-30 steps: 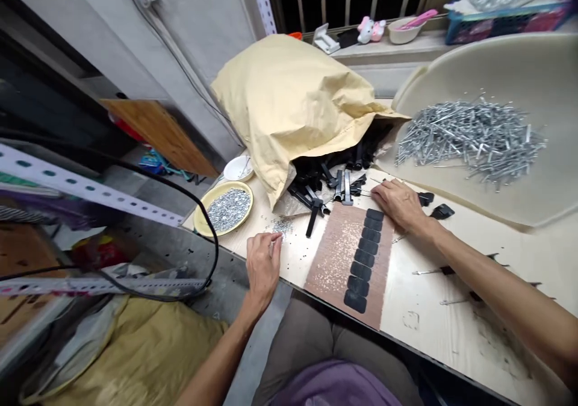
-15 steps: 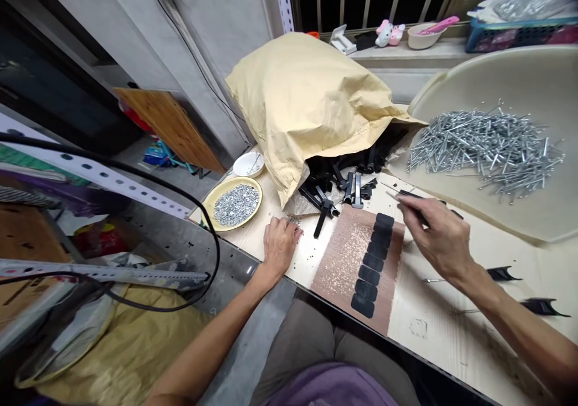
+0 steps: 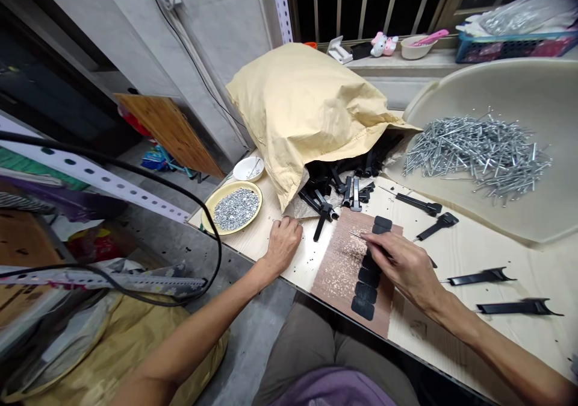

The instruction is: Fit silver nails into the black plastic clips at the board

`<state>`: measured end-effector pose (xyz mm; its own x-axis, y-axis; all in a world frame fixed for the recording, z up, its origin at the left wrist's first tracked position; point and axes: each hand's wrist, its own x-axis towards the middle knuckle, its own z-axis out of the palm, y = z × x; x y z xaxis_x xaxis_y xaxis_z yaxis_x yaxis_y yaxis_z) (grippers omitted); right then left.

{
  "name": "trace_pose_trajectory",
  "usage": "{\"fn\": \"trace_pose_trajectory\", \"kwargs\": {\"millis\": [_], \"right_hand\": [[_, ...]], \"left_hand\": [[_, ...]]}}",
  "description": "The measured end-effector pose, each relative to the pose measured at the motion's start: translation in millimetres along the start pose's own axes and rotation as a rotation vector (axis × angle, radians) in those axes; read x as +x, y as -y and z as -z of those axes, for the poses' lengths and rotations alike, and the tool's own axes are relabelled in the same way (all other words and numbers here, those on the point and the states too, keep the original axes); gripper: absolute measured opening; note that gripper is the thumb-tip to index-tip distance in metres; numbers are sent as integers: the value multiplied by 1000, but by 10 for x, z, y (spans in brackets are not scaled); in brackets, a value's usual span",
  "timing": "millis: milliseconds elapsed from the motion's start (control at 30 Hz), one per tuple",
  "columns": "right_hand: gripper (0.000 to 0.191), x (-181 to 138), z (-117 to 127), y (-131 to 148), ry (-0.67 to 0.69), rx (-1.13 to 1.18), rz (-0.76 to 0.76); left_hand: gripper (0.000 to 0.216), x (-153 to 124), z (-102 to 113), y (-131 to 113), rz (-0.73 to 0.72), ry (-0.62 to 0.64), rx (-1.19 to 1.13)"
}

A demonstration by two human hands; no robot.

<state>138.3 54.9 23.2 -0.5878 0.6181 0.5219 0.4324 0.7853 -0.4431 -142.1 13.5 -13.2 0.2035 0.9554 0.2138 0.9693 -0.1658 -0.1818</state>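
Observation:
My right hand (image 3: 404,267) is closed in a pinch around a thin metal-tipped tool (image 3: 356,235), its tip pointing left. That tip hovers at or just above a brown sheet (image 3: 327,279) speckled with pale bits. Beneath the hand runs a column of black rounded pads (image 3: 365,291), partly covered. My left hand (image 3: 283,240) rests on the table beside the paper sack, fingers curled; whatever they hold is hidden. Right of my right hand lie black plastic handles (image 3: 483,277) with metal rods. A yellow dish (image 3: 237,210) of small metal pieces stands left of my left hand.
A large paper sack (image 3: 302,105) spills black plastic parts (image 3: 324,213) onto the table. At the right, a big pale basin (image 3: 497,219) holds a heap of metal pins (image 3: 478,153). A white bowl (image 3: 248,168) sits behind the dish. A black cable (image 3: 180,192) loops at the left.
My right hand has moved left and toward me, from beside the black handles to over the pads and brown sheet. My left hand stays near the sack. The view has shifted slightly.

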Motion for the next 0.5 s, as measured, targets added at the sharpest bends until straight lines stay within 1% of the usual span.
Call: {"fn": "trace_pose_trajectory", "kwargs": {"millis": [100, 167, 200, 267, 333, 400, 433, 500], "right_hand": [[26, -36, -48, -4, 25, 22, -10], [25, -38, -81, 13, 39, 52, -39], [25, -28, -99, 34, 49, 68, -65], [25, 13, -137, 100, 76, 110, -120], [26, 76, -180, 185, 91, 159, -152], [27, 143, -223, 267, 91, 203, -165], [28, 172, -242, 299, 89, 213, -167], [28, 211, -267, 339, 83, 192, -173]], "left_hand": [[21, 52, 3, 29, 21, 12, -55], [20, 64, 61, 33, 77, -10, -142], [18, 63, 107, 23, 120, -32, -224], [14, 59, 222, -38, 251, -82, -495], [13, 64, 337, -156, 438, -99, -883], [18, 86, 424, -315, 615, -88, -1266], [21, 103, 453, -398, 677, -95, -1417], [23, 139, 487, -550, 736, -128, -1620]]}}
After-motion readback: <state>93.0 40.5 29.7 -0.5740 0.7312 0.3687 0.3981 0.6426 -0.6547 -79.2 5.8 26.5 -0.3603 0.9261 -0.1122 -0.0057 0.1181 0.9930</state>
